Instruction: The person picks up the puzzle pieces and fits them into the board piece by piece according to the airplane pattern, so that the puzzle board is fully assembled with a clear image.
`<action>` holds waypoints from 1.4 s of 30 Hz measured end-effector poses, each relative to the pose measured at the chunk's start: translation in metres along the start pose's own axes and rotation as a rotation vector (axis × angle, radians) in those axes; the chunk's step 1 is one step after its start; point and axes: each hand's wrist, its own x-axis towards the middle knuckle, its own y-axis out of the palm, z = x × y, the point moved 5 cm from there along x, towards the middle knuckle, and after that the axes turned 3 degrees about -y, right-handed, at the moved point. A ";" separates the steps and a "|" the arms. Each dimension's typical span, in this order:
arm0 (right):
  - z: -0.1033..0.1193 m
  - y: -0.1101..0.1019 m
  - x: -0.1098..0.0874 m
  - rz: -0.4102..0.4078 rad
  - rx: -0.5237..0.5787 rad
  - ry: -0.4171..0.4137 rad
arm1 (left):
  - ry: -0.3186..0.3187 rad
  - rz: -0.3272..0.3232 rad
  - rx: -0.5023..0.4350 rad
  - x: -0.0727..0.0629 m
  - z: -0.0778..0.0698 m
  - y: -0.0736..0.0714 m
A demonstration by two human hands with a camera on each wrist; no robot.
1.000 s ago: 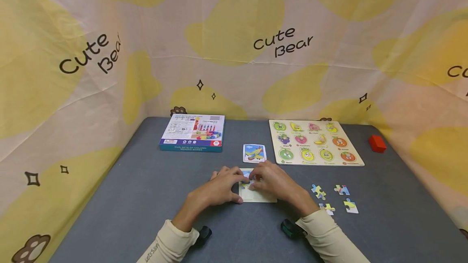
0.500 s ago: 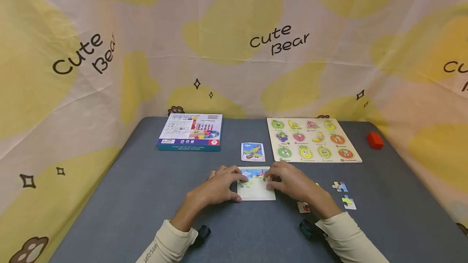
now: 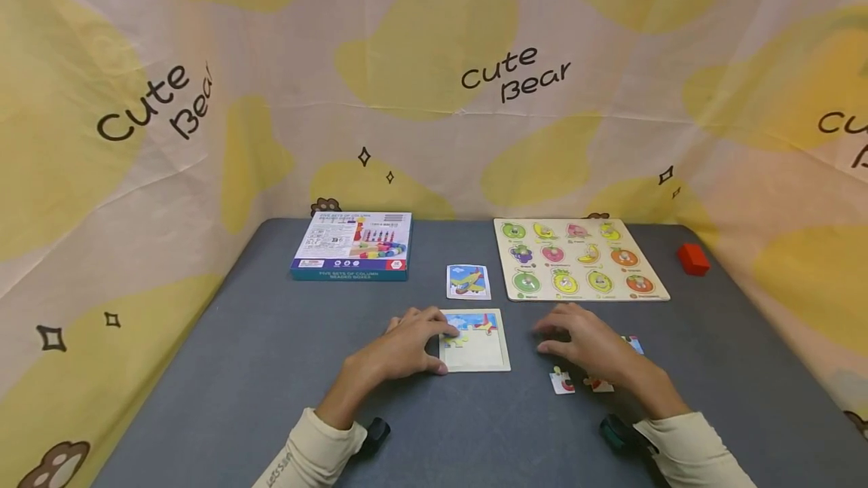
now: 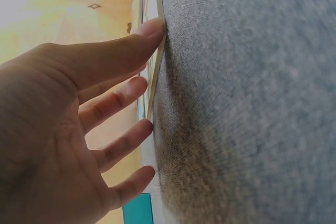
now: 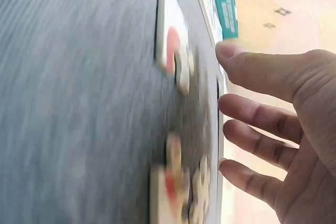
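Observation:
A jigsaw tray (image 3: pixel 483 356) lies mid-table, its top strip filled with a blue sky picture and a small yellow-green part showing at its left. My left hand (image 3: pixel 407 343) rests at the tray's left side. Its thumb touches the tray edge (image 4: pixel 158 56) in the left wrist view, the fingers loosely extended. To the right, my right hand (image 3: pixel 588 341) hovers over the table with parted fingers and nothing in it. Jigsaw pieces lie below it, one with a red patch (image 3: pixel 563 381) and another red one (image 3: pixel 600 384); a blue piece (image 3: pixel 634 343) is partly hidden behind the hand.
Behind the tray lies a plane picture card (image 3: pixel 468 282). A fruit board (image 3: pixel 652 277) stands at the back right, with a red block (image 3: pixel 693 259) beyond it. The boxed bead set (image 3: pixel 351 247) sits at the back left. A printed cloth hangs behind the table.
My right hand has left the tray and moved right, over the loose pieces, uncovering the sky strip with a red tail. My left hand stays at the tray's left side.

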 end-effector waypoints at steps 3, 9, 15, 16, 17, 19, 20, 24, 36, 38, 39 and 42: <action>-0.008 -0.004 -0.008 -0.013 0.004 0.013 | 0.011 -0.004 -0.010 -0.001 0.000 0.001; -0.020 -0.010 -0.023 -0.023 -0.010 0.031 | 0.017 -0.010 -0.031 -0.001 0.001 0.000; -0.032 -0.016 -0.037 -0.036 -0.018 0.054 | 0.005 -0.003 -0.020 -0.001 0.002 0.000; -0.034 -0.017 -0.038 -0.035 -0.022 0.057 | 0.002 -0.002 -0.021 -0.001 0.003 0.000; -0.035 -0.018 -0.040 -0.035 -0.024 0.057 | -0.001 0.000 -0.022 -0.001 0.003 0.000; -0.037 -0.019 -0.042 -0.034 -0.027 0.058 | -0.002 0.000 -0.023 -0.001 0.003 0.000; -0.038 -0.020 -0.044 -0.033 -0.029 0.059 | -0.002 0.000 -0.023 -0.001 0.003 0.000; -0.041 -0.020 -0.047 -0.022 -0.037 0.078 | -0.002 -0.003 -0.021 -0.001 0.004 0.000; -0.044 -0.021 -0.050 0.000 -0.054 0.091 | 0.022 -0.016 -0.017 -0.002 -0.001 -0.001; -0.045 -0.021 -0.050 -0.003 -0.056 0.093 | 0.023 -0.017 -0.017 -0.001 -0.001 -0.001; -0.045 -0.022 -0.050 -0.010 -0.058 0.094 | 0.024 -0.017 -0.015 -0.001 -0.001 -0.001; -0.046 -0.024 -0.050 -0.029 -0.067 0.092 | 0.024 -0.021 -0.012 -0.001 -0.001 -0.001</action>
